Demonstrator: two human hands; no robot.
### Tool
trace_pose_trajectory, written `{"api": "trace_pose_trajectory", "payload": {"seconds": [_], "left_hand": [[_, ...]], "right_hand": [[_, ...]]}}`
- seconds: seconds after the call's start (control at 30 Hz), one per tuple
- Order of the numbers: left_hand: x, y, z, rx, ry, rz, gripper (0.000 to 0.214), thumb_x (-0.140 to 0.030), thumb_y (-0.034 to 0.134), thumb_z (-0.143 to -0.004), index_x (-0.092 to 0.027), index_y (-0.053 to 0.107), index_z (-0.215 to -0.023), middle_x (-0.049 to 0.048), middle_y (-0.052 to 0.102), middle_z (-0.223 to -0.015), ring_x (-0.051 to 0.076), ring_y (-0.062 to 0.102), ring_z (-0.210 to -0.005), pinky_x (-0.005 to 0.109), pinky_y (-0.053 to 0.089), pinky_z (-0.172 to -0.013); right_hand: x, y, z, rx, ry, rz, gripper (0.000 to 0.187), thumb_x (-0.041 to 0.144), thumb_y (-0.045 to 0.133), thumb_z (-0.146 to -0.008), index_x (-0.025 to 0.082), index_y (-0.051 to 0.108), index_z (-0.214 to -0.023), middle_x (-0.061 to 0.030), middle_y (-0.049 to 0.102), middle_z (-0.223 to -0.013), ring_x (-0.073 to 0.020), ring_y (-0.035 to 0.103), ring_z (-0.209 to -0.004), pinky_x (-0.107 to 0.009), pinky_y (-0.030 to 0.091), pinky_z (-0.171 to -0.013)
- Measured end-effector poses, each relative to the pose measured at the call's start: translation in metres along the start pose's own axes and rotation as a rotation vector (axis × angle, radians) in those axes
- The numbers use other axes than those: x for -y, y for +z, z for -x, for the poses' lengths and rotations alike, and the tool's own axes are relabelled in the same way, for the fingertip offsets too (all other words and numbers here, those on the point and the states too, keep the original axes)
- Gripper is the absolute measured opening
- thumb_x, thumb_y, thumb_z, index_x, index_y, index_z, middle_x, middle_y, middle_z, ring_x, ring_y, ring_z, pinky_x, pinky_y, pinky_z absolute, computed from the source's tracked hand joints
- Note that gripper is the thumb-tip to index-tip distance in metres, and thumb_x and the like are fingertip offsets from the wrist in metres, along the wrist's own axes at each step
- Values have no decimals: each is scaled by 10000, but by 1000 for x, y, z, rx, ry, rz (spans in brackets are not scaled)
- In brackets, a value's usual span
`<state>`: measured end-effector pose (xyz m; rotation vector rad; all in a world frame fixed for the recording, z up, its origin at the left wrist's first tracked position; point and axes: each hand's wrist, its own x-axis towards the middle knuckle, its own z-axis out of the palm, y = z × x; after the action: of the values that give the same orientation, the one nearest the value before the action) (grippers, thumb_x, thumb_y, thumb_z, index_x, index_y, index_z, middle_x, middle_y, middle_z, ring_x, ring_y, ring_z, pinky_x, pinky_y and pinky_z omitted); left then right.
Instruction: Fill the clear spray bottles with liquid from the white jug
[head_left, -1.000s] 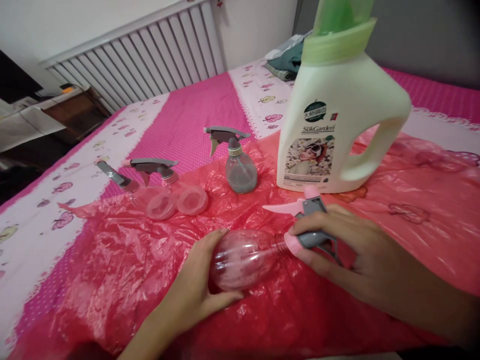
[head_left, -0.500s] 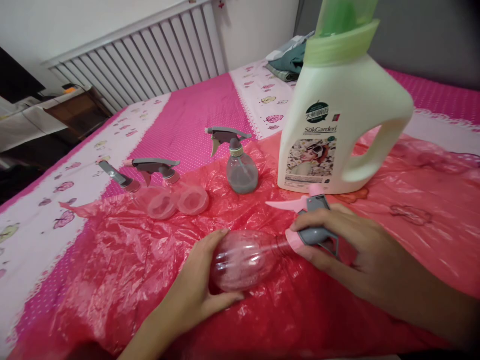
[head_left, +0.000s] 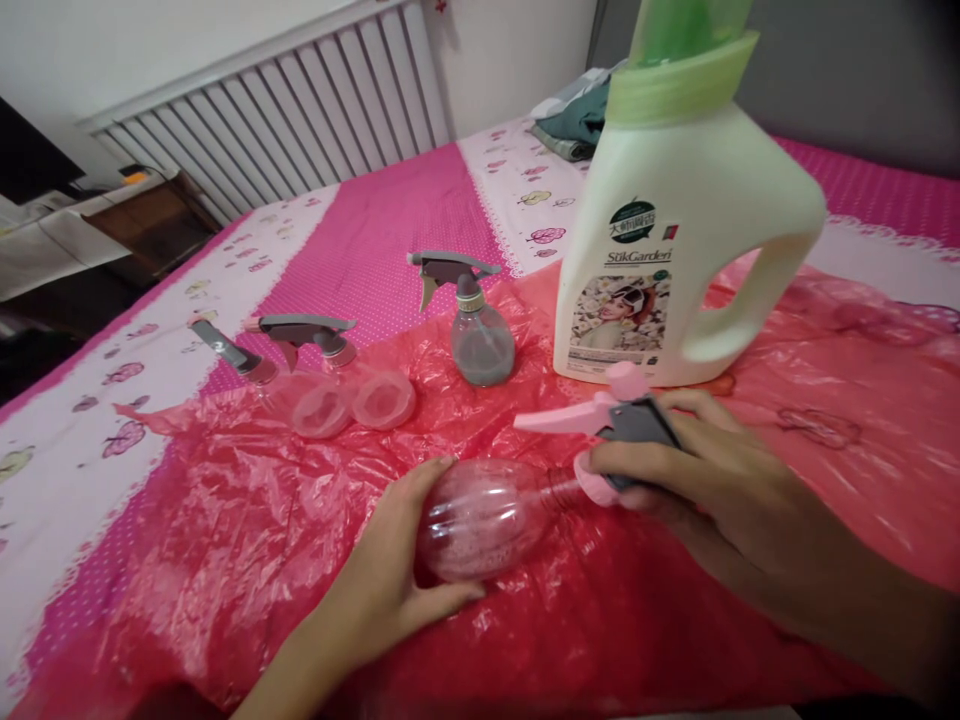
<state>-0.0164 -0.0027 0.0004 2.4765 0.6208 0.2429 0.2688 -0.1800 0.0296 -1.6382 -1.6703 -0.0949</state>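
A clear plastic spray bottle [head_left: 484, 520] lies on its side on the red plastic sheet [head_left: 247, 540], its neck pointing right. My left hand [head_left: 390, 550] grips the rounded base end, fingers above and thumb below. Closed round the grey and pink spray head [head_left: 637, 435] is my right hand [head_left: 705, 490]. The pink collar sits at the end of the bottle neck, where threads show beside it; whether it is still engaged I cannot tell. The pink trigger points left. Part of my right fingers is hidden behind the spray head.
Behind the hands stands a large white SükGarden jug [head_left: 690, 230] with a green cap. A small spray bottle with grey contents [head_left: 482, 345] is upright at centre. Two pink-collared spray bottles [head_left: 382, 400] lie to the left. Folded clothes [head_left: 574, 120] and a radiator [head_left: 285, 110] are farther back.
My right hand has turned the spray head, so the trigger now reaches farther left and more of the pink nozzle shows. My left hand keeps hold of the bottle, almost unmoved.
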Motion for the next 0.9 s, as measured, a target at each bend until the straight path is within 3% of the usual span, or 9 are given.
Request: {"api": "trace_pose_trajectory", "payload": {"seconds": [0.17,0.3,0.4,0.67,0.9], "left_hand": [[1,0,1,-1,5,0,999,-460,852,-883,-406,231,-1663,157,489,-1623,442,546,-1460,739,463,-1183],[1,0,1,-14,6,6,996,-423,860,-875,-392,255,-1666,154,503,-1618,438,558,-1454,726,469,-1186],[2,0,1,-13,7,7,1002,-426,867,-867,-397,260,-1663,151,513,-1609,437,568,-1444,729,470,-1182],[1,0,2,-8,9,6,995,-443,859,-876,-395,247,-1659,154,505,-1611,432,566,-1442,723,467,-1184],[3,0,1,-13,13,12,1000,-452,854,-877,-397,239,-1663,159,501,-1610,440,572,-1433,726,482,-1168]], "right_hand": [[-2,0,4,34,79,-88,217,414,451,-1123,350,658,-1139,-2,696,-951,-223,610,-858,-358,441,-741],[-8,5,1,8,-13,42,306,556,499,-1083,309,666,-1155,-20,716,-944,-234,599,-811,-372,434,-732],[-12,6,-2,12,-68,136,267,477,481,-1110,300,677,-1152,-9,697,-873,-224,572,-760,-380,422,-765],[-7,-1,-7,47,-94,34,427,618,433,-1088,266,654,-991,29,689,-737,-170,580,-637,-381,385,-751],[-6,2,-6,-10,-39,50,277,512,528,-1087,299,704,-1060,6,699,-791,-215,622,-724,-383,425,-709]]}}
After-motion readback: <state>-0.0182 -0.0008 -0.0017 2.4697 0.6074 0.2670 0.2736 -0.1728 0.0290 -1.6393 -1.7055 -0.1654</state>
